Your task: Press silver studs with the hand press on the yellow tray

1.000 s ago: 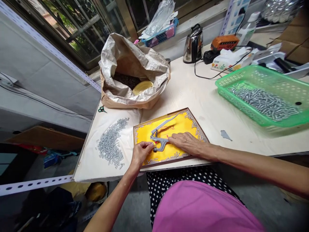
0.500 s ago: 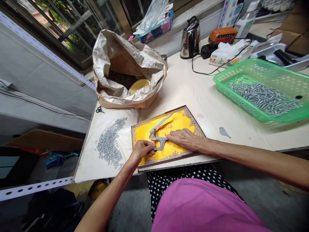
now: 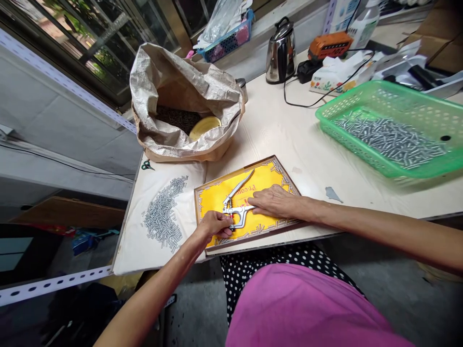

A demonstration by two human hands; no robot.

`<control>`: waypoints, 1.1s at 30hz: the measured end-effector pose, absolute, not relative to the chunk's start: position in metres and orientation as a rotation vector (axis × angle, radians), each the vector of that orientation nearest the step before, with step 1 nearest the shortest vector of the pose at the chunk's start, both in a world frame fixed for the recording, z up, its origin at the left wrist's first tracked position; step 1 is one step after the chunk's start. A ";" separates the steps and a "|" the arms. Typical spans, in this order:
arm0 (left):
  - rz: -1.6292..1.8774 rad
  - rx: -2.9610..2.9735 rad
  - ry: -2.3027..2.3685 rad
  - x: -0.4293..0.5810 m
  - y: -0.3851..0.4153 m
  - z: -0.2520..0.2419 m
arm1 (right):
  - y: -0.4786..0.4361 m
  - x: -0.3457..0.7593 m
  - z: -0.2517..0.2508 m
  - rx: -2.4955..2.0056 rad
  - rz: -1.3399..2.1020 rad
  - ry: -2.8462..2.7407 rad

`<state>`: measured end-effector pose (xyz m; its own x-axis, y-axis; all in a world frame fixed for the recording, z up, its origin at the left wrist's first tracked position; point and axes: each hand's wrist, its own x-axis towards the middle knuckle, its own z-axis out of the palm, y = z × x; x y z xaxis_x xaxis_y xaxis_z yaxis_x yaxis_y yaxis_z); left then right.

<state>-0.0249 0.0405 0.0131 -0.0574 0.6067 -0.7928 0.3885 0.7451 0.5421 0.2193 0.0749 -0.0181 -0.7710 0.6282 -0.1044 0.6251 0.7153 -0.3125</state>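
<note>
Grey metal hand pliers [image 3: 241,210] with a long lever and a spring are held over a shallow tray [image 3: 196,205] with a yellow bottom. My right hand [image 3: 273,201] is closed around the right end of the pliers' body, low over the tray. At the jaw end, my left hand [image 3: 216,224] has thumb and fingers pinched together; what lies between them is hidden. A bit of red shows beside these fingertips. Small metal pins [image 3: 259,229] lie along the tray's edges. Left of the tray, a heap of similar silvery pins [image 3: 162,217] rests on white cloth.
An open woven sack [image 3: 188,149] with dark contents and a yellow bowl [image 3: 205,126] stands behind the tray. At right is a green basket [image 3: 390,168] of metal pins. A kettle [image 3: 281,53], scissors [image 3: 147,165] and a grey scrap [image 3: 333,194] are also on the table.
The view has shifted slightly. The pliers have turned a little and their lever stands steeper. Both hands keep nearly the same places and grips.
</note>
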 end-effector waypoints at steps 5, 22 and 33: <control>0.248 0.784 1.663 -0.027 0.038 0.010 | 0.097 0.226 -0.013 -1.109 0.495 -2.759; 0.270 0.782 1.739 -0.015 0.033 0.018 | 0.124 0.210 -0.002 -1.115 0.380 -2.866; 0.445 2.107 1.718 0.014 0.032 0.011 | 0.113 0.214 -0.008 -1.085 0.358 -2.884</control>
